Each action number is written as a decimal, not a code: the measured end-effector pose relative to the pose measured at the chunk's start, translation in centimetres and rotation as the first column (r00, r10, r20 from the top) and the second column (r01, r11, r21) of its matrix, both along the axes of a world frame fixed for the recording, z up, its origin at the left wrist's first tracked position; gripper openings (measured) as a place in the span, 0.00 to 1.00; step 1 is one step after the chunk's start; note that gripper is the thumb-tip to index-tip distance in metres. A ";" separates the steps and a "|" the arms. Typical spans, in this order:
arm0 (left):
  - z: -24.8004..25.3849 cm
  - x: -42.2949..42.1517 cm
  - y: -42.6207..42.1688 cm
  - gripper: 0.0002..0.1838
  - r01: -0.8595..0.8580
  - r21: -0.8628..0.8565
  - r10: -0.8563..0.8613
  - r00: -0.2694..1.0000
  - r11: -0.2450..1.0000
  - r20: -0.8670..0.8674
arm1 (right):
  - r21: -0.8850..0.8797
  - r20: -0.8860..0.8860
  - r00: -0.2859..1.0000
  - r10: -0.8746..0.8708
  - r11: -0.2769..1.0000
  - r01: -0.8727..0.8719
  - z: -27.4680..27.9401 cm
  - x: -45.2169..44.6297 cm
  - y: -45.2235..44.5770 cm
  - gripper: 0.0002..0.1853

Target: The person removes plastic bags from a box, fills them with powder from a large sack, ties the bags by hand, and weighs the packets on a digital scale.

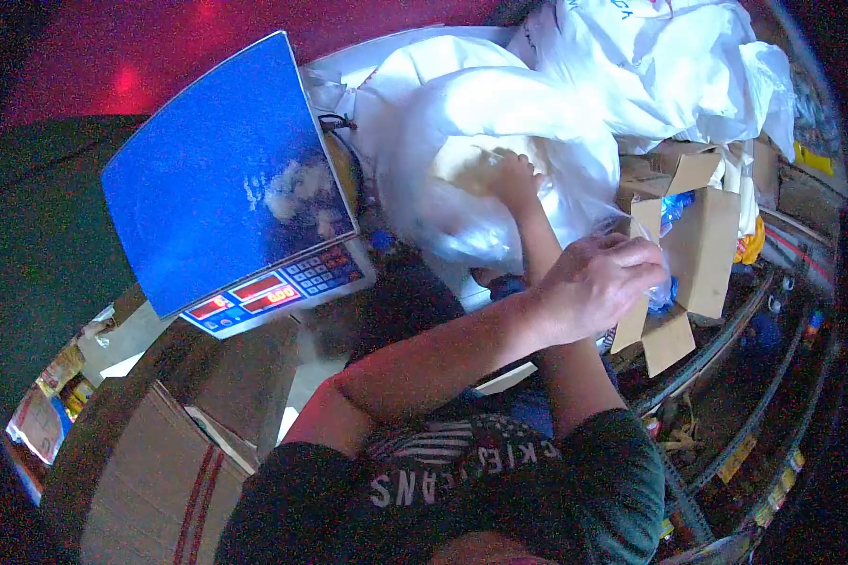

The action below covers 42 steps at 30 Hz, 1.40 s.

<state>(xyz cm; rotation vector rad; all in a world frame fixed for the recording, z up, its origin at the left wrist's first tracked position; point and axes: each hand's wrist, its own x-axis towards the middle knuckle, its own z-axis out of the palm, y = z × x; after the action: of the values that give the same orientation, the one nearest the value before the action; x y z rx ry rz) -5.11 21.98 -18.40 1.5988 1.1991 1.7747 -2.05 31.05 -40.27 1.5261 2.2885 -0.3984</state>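
Note:
My left hand (603,282) crosses over my right forearm, its fingers pinched on a thin clear plastic bag (667,282) beside an open cardboard box. My right hand (518,179) reaches into the mouth of a large white plastic sack (415,179). Its fingers look curled over the pale contents (466,162); what they hold is too unclear to tell. Left of the sack stands a digital scale with a blue top (226,179) and lit red displays.
The open cardboard box (707,250) has blue plastic inside. More white bags (631,66) lie at the upper right. Shelves with goods (725,443) run down the right side. A brown carton (151,480) is at the lower left.

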 end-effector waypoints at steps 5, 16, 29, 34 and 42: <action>-0.1 0.5 -0.1 0.13 0.045 -0.038 -0.045 0.999 0.998 0.007 | -0.064 -0.294 0.956 0.018 0.997 -0.038 -4.6 0.8 0.6 0.28; 0.2 -0.2 0.2 0.15 0.021 -0.005 -0.020 1.000 1.000 0.022 | 0.067 -0.364 0.927 0.087 0.995 -0.067 -5.0 0.9 2.4 0.33; 0.0 -1.3 0.9 0.10 -0.137 -0.094 0.133 0.990 0.986 -0.047 | -0.135 -0.516 0.855 -0.049 0.991 -0.025 -3.6 -4.4 -1.0 0.27; -1.1 -4.3 0.7 0.12 -0.256 -0.189 0.239 0.965 0.948 -0.107 | -0.195 -0.534 0.830 -0.162 0.979 0.066 2.8 1.6 -1.9 0.36; -4.6 -9.8 -0.3 0.12 -0.601 -0.269 0.483 0.782 0.753 -0.395 | -0.084 -0.612 0.786 -0.093 0.995 0.052 7.3 10.9 -5.0 0.36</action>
<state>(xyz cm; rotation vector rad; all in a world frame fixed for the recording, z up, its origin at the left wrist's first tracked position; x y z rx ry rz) -14.87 21.69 -22.96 1.3901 2.2074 1.4778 8.88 26.05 -33.00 1.6233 2.6472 -1.1315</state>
